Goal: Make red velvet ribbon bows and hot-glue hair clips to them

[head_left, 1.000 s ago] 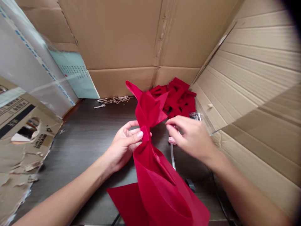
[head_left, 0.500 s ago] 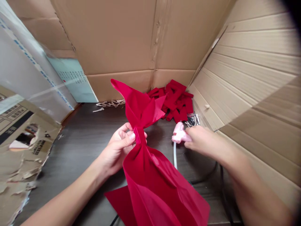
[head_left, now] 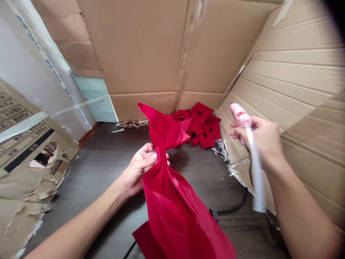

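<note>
A large red fabric bow (head_left: 172, 201) stretches down the middle of the view, gathered at its centre by a narrow red band. My left hand (head_left: 141, 163) pinches the bow at that band, thumb in front and fingertips showing on the far side. Off to the right, my right hand (head_left: 260, 138) is raised and closed around a pink hot glue gun (head_left: 240, 114). From the gun's rear hangs a long translucent glue stick (head_left: 256, 172), blurred by motion. The gun is apart from the bow.
Small red fabric strips (head_left: 203, 126) lie heaped at the back, beside metal clips (head_left: 222, 149). More metal clips (head_left: 134, 124) lie along the back cardboard wall (head_left: 142, 46). A black cable (head_left: 234, 208) crosses the dark table (head_left: 102, 154). Torn cardboard (head_left: 27, 154) stands left.
My right hand has lifted the glue gun away from beside the bow, up and to the right, and turned it. My left hand keeps its hold on the bow. The view has shifted slightly.
</note>
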Available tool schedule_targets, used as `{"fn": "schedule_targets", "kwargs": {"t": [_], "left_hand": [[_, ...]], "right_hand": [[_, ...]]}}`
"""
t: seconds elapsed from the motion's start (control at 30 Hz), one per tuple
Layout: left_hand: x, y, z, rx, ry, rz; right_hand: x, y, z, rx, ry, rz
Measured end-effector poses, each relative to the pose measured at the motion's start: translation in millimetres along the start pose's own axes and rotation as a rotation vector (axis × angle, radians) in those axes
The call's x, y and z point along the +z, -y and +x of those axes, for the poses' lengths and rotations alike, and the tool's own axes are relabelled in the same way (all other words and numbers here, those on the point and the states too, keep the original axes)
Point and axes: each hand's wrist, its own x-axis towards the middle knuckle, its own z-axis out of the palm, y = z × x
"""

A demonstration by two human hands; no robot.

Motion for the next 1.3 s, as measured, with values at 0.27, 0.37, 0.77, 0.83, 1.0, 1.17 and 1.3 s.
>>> {"fn": "schedule_targets", "kwargs": {"t": [0.27,0.37,0.77,0.83,1.0,1.17,1.3], "left_hand": [[-3.7,-3,0,0.011,0.008,0.019],[-2.6,-4,-1,0.012,-0.006,0.043],[-4.4,-7,1,0.048,-0.026,0.065],[-3.8,-5,0,0.045,-0.025,0.060],[-2.8,-3,0,0.033,-0.032,0.029],[-2.9,-3,0,0.029,-0.027,0.012],[-3.2,-3,0,0.028,-0.027,0.022]], "right_hand": [[51,16,-43,0.187,0.351,0.755],[56,19,-76,0.120,0.571,0.652],[52,29,-94,0.072,0.626,0.585],[52,29,-94,0.056,0.627,0.577],[51,29,-94,0.048,0.651,0.532],[51,26,-95,0.020,0.632,0.486],[51,25,-96,0.018,0.612,0.453]]}}
